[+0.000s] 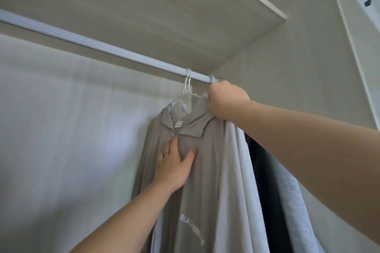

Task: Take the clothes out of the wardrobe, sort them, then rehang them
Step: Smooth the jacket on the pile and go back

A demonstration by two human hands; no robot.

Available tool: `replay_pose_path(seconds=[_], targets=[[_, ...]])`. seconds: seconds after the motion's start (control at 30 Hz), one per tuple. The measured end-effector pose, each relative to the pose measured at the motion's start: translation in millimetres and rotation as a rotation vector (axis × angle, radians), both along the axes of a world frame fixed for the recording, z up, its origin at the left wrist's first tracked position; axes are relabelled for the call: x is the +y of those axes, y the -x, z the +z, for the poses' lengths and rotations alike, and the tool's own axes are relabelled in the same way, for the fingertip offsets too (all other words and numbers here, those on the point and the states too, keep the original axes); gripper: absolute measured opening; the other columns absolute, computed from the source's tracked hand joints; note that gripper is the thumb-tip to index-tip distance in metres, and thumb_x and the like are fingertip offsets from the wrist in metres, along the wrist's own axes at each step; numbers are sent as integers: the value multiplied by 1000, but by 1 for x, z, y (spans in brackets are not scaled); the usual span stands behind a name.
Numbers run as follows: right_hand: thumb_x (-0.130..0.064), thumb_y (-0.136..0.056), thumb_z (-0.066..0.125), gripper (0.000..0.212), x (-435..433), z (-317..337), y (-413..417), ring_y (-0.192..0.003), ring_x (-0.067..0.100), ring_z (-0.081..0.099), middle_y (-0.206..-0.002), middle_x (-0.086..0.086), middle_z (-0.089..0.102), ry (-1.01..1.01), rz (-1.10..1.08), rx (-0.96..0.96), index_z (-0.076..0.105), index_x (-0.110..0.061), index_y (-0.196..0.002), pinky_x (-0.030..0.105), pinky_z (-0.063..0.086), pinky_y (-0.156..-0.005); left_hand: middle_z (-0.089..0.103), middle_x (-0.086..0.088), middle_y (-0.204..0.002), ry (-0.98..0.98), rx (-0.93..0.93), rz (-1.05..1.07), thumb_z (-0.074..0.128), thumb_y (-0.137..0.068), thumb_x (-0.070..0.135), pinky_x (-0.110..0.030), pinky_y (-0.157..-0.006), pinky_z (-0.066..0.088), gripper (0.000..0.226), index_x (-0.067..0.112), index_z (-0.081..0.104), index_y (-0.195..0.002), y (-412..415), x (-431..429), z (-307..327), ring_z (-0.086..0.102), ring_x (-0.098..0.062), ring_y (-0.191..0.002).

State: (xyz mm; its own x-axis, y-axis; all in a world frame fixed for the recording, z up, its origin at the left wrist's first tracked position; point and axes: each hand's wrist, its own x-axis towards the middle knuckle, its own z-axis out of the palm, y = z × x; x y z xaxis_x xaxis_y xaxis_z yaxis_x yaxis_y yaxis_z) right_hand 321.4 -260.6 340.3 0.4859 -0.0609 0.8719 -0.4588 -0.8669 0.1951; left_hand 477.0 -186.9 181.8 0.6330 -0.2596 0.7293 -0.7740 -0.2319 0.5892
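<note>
Left hand [174, 163] lies spread flat on the grey shirt [205, 181]. White lettering [192, 230] lower down is too blurred to read, and so is the neck tag [178, 124]. Right hand [227, 99] clenches the shirt's collar, which hangs at the right end of the rail [102, 47].

left hand [174, 165] flat on grey shirt [197, 183] | right hand [227, 98] grips its top
</note>
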Motion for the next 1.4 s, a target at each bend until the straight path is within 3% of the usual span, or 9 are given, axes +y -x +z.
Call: replay_pose_path(seconds=[0.03,0.1,0.3,0.57,0.73,0.9,1.13,1.4], targets=[[-4,-89,47,6,3,0,-3,-72,29,46,-81,4,38,-16,4,-6,46,-9,-88,36,40,-64,15,4,-166,14,0,-12,44,-92,67,-43,-123,16,82,32,11,-159,0,0,1,15,-26,-151],[-2,-89,45,15,8,0,-10,-76,31,47,-87,6,40,-28,-5,-4,51,-11,-100,36,40,-64,16,5,-166,38,-6,-41,45,-93,66,-44,-122,17,81,33,12,-158,1,0,2,15,-23,-151],[-1,-86,45,13,14,0,-24,-73,31,46,-69,3,33,7,-22,-46,41,-14,-86,35,37,-63,13,7,-166,54,5,-108,44,-92,69,-47,-122,18,82,36,8,-159,2,7,8,13,-22,-152],[-4,-86,45,12,30,7,-22,-75,31,44,-71,0,31,-35,100,-114,40,-14,-91,36,34,-65,17,8,-165,88,7,-138,42,-93,65,-49,-120,22,80,39,3,-157,9,12,21,16,-24,-151],[-10,-90,45,8,30,12,-6,-63,28,41,-71,2,36,-17,130,-165,38,-12,-85,35,32,-61,26,1,-162,188,15,-159,46,-90,69,-48,-118,26,84,39,4,-157,13,17,28,23,-26,-148],[-14,-91,44,10,16,-3,19,-74,36,50,-80,7,46,-10,141,-180,47,-11,-100,36,36,-62,33,-3,-159,338,-157,-65,50,-96,53,-38,-113,24,73,25,20,-156,26,21,25,26,-26,-144],[-32,-97,41,16,-15,-45,90,-85,37,56,-94,10,63,-7,224,-157,50,-19,-98,43,49,-72,29,-12,-161,380,-405,150,54,-98,40,-43,-119,21,65,11,33,-152,57,23,27,25,-32,-146],[-30,-97,52,12,-70,-97,212,-69,34,57,-66,0,57,91,232,-185,53,-18,-95,40,46,-60,30,-9,-160,314,-485,54,51,-98,40,-46,-116,22,58,16,39,-150,132,-22,21,25,-32,-146]])
